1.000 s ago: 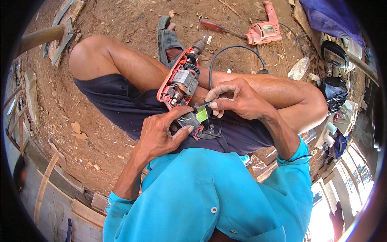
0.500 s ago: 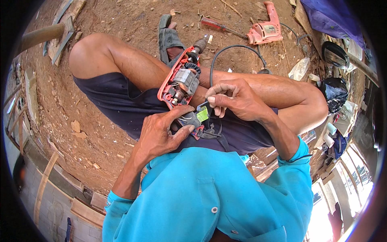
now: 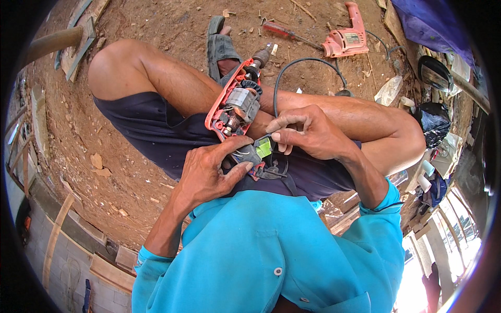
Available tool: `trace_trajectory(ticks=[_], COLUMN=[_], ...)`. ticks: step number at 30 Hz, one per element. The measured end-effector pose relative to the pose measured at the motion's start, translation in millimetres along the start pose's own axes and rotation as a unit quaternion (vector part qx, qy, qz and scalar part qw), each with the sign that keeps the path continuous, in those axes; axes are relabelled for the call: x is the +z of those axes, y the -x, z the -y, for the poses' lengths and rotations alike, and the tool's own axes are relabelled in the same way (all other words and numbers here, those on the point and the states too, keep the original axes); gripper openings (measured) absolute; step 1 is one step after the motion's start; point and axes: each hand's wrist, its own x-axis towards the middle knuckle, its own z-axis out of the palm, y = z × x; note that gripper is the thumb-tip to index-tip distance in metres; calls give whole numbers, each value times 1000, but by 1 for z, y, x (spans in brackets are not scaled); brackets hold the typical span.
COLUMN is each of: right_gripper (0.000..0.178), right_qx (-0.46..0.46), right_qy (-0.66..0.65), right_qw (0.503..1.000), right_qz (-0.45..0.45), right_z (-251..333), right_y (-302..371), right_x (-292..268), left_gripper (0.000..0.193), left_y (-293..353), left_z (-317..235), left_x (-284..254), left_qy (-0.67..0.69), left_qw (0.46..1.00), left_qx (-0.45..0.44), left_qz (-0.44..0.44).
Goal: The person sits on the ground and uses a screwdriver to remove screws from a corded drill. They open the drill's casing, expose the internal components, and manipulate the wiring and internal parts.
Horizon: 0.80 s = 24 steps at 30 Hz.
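An opened power drill [image 3: 241, 99] lies across my lap, its red half-housing showing the motor, gears and chuck. At its handle end, my left hand [image 3: 209, 169] is closed, thumb and forefinger pinching a dark trigger switch [image 3: 249, 154] with a bright green patch [image 3: 264, 147]. My right hand [image 3: 310, 133] is closed beside the switch, thumb and forefinger pinching a thin dark strip [image 3: 265, 136] at its upper edge. Whether the strip is a wire is too small to tell. A black cable [image 3: 292, 63] loops down behind the right fingers. Loose wires [image 3: 274, 172] hang below the switch.
Beyond my legs, a second red drill housing [image 3: 345, 41] and a red-handled screwdriver [image 3: 282, 30] lie on the dirt ground. A wooden handle [image 3: 55, 44] stands at far left. Plastic bags [image 3: 433, 128] and scraps sit at right; planks [image 3: 112, 271] lie at lower left.
My right fingertips have shifted slightly, and the thin dark strip now lies flatter against the switch's upper edge. The left hand keeps its hold; the view has moved a little.
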Motion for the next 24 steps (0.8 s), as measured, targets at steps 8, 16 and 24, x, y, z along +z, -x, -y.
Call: trace_trajectory(ticks=[8, 16, 24], right_gripper=[18, 13, 8], right_qx=[-1, -117, -119], right_qy=[52, 169, 127], right_qw=[999, 978, 984], right_qz=[-10, -38, -24], right_z=[10, 10, 19], right_y=[2, 9, 3], right_x=[4, 5, -1], left_gripper=[49, 49, 45], left_y=[0, -1, -8], left_z=[-1, -3, -2], left_x=[-1, -6, -9], left_qy=[-6, 43, 91], left_qw=[1000, 998, 994], left_qx=[1, -40, -47], left_qz=[-3, 33, 31])
